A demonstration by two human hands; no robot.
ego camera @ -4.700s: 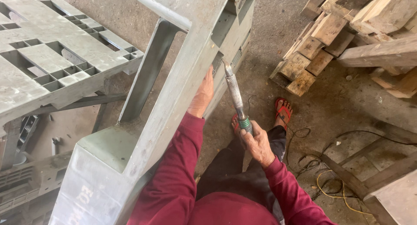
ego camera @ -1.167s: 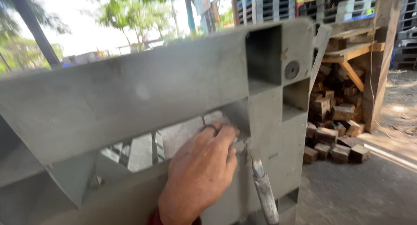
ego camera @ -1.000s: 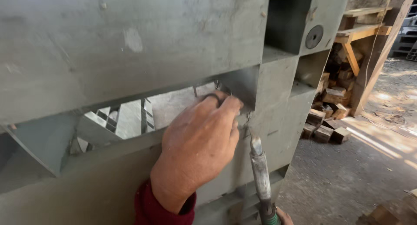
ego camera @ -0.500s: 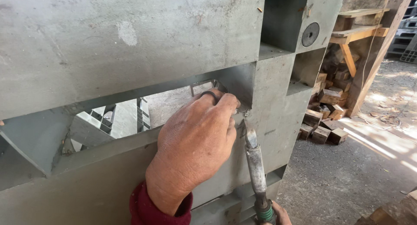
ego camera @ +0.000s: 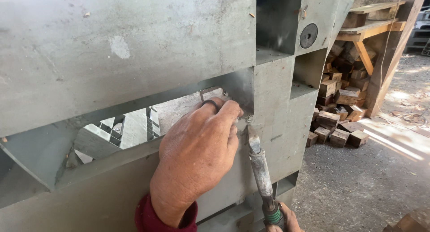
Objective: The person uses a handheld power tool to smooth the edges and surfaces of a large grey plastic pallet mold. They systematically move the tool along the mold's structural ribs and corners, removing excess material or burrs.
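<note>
A large grey plastic pallet (ego camera: 134, 48) stands on edge in front of me and fills most of the view. My left hand (ego camera: 199, 153), with a dark ring on one finger, is curled over the lower edge of a slot in the pallet, fingertips at the slot's right corner. My right hand (ego camera: 282, 221) shows only at the bottom edge, shut on the green-banded handle of a long metal-tipped tool (ego camera: 259, 167). The tool's tip touches the pallet right beside my left fingertips.
A heap of wooden blocks (ego camera: 336, 120) lies on the dirt ground at the right, under a wooden frame (ego camera: 380, 44). Through the slot, more grey pallet pieces (ego camera: 130, 129) show behind. Sunlit ground stretches at the lower right.
My view has come closer to the pallet's corner. My left hand stays on the slot edge, and the tool tip has moved up to meet the pallet next to my fingers.
</note>
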